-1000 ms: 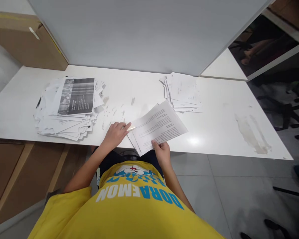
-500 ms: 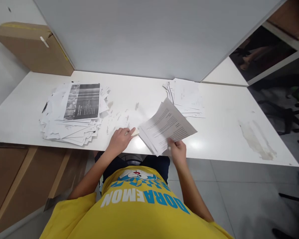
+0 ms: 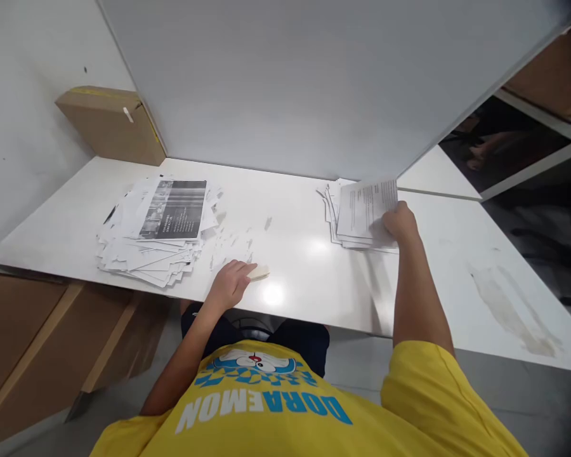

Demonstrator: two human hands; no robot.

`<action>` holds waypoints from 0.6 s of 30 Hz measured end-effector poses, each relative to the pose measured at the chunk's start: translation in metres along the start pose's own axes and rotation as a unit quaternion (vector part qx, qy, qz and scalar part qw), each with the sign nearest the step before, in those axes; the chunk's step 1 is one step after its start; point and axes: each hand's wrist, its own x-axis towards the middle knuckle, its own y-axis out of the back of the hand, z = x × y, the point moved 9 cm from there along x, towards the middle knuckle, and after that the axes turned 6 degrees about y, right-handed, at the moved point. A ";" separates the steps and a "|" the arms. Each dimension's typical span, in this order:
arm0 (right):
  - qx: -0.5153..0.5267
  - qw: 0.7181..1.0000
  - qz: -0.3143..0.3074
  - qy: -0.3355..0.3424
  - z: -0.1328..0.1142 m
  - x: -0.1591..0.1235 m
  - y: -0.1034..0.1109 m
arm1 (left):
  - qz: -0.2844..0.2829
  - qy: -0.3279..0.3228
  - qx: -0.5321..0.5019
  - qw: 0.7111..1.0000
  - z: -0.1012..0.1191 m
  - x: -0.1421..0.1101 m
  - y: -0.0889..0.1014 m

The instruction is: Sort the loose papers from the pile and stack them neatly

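My right hand (image 3: 401, 222) is closed on the right edge of printed sheets (image 3: 367, 212), over the smaller stack of papers (image 3: 333, 219) at the back right. Whether the sheets rest fully on that stack I cannot tell. My left hand (image 3: 229, 282) lies at the table's front edge, its fingers closed on a small, flat, cream-coloured piece (image 3: 259, 272). The kind of this piece does not show. Left of that hand stands a larger, untidy pile of papers (image 3: 147, 254), topped by a sheet with a dark printed panel (image 3: 174, 209).
The white table (image 3: 290, 292) has grey smudges near the larger pile and a stain (image 3: 514, 311) at right. A tall grey panel (image 3: 276, 82) rises along its back. A cardboard box (image 3: 114, 130) leans at the back left. Brown cartons (image 3: 23, 330) stand below the left side.
My right hand has carried the printed sheets away from beside my left hand, over to the right stack. My left hand stays with the cream piece. The view has shifted slightly.
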 end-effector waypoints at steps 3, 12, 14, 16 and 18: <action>-0.107 0.993 0.032 0.044 -0.010 0.009 -0.012 | 0.000 0.009 -0.014 1.000 -0.001 0.000 0.000; -0.062 0.985 0.082 0.137 0.004 0.004 -0.053 | 0.031 0.016 -0.017 0.999 0.000 -0.005 0.005; -0.039 0.974 0.138 0.176 -0.011 -0.008 -0.044 | 0.094 0.003 0.015 0.995 0.001 -0.010 0.015; -0.023 0.962 0.163 0.216 -0.030 -0.030 -0.039 | 0.173 0.006 0.059 0.983 0.000 -0.016 0.029; -0.013 0.956 0.154 0.250 -0.046 -0.056 -0.041 | 0.217 0.020 0.114 0.969 -0.003 -0.021 0.043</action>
